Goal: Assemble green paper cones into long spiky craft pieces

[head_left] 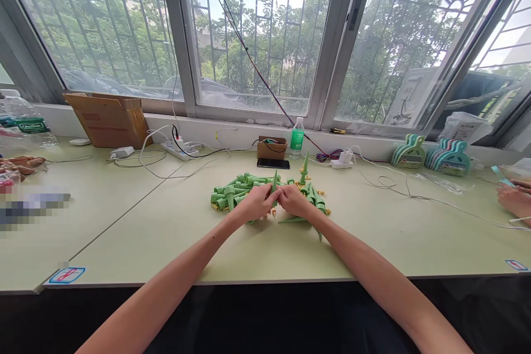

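Observation:
My left hand [258, 203] is closed around a green plastic spike [275, 179], its point upward. A small orange-yellow piece [274, 211] shows just below the hand. My right hand [292, 199] meets the left at the spike, its fingers pinched; what they grip is hidden. Green ribbed tubes [226, 197] lie heaped beside and behind my left hand, with bits of yellow among them. More green spikes [318, 203] with yellow parts lie around my right hand. One green spike [306, 167] stands upright behind it.
Behind the heap are a black phone [272, 164], a small brown box [272, 149] and a water bottle [297, 138]. Cables and a power strip [181, 149] run along the wall. Green plastic hangers [450, 158] stand right. Another person's hand [515, 199] is at the right edge.

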`<control>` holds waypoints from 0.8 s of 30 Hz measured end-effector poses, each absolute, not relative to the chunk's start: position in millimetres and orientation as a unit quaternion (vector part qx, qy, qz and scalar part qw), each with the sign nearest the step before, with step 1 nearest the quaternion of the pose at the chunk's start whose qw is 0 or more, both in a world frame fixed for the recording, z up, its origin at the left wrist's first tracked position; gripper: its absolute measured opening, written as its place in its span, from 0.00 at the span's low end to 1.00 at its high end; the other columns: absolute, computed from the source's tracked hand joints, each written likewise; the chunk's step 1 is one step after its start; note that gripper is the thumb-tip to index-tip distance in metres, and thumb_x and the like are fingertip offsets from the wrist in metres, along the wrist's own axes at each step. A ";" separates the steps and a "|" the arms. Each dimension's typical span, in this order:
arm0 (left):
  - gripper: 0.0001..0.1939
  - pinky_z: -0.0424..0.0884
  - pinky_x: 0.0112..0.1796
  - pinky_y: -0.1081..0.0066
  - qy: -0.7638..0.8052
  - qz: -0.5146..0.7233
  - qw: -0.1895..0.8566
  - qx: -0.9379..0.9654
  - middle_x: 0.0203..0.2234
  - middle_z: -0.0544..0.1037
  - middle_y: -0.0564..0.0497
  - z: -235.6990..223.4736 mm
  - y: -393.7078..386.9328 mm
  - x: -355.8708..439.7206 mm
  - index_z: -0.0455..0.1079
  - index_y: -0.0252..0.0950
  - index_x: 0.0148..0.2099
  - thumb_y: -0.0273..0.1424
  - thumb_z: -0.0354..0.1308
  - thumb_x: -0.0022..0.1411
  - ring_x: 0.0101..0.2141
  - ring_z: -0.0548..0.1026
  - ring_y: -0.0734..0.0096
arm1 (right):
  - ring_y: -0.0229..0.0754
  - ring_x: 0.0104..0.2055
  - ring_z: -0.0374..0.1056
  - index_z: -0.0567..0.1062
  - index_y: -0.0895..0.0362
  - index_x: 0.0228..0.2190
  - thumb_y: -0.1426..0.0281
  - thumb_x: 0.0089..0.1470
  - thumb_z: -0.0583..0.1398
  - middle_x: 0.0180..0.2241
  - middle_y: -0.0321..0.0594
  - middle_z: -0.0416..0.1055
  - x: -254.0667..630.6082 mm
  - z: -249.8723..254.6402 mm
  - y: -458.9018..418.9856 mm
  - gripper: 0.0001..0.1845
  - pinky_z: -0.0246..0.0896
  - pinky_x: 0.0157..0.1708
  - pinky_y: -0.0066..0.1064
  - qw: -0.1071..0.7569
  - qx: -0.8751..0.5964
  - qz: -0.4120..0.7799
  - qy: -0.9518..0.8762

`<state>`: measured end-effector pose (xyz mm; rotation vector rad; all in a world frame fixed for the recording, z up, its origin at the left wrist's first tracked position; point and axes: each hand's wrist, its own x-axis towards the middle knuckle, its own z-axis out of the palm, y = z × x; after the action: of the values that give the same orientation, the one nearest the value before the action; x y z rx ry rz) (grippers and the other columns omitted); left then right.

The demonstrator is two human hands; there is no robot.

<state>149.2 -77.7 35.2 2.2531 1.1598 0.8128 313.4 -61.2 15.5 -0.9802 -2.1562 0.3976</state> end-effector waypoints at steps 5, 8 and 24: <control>0.17 0.60 0.22 0.72 0.397 0.338 0.248 0.817 0.17 0.69 0.54 36.0 -78.6 149.6 0.64 0.37 0.32 0.45 0.50 0.63 0.19 0.70 0.70 | 0.34 0.19 0.56 0.67 0.58 0.16 0.69 0.61 0.45 0.13 0.35 0.62 312.6 16.8 -62.0 0.25 0.49 0.23 0.25 0.368 -0.385 0.169 -0.829; 0.16 0.60 0.22 0.72 0.390 0.346 0.249 0.816 0.17 0.68 0.55 35.4 -77.8 149.8 0.64 0.37 0.31 0.44 0.50 0.63 0.18 0.69 0.70 | 0.34 0.18 0.56 0.65 0.57 0.14 0.68 0.62 0.45 0.11 0.34 0.60 312.4 18.0 -62.6 0.26 0.49 0.23 0.24 0.372 -0.389 0.176 -0.824; 0.14 0.62 0.22 0.75 0.363 0.379 0.220 0.822 0.21 0.70 0.54 40.4 -81.0 150.9 0.65 0.36 0.34 0.41 0.48 0.65 0.19 0.65 0.76 | 0.33 0.13 0.53 0.58 0.55 0.12 0.67 0.65 0.45 0.08 0.33 0.56 312.1 23.7 -66.5 0.29 0.51 0.19 0.26 0.397 -0.420 0.218 -0.786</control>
<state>150.9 -81.0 40.4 2.2736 1.0048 1.0486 312.1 -66.5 23.7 -1.0635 -1.9912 0.5529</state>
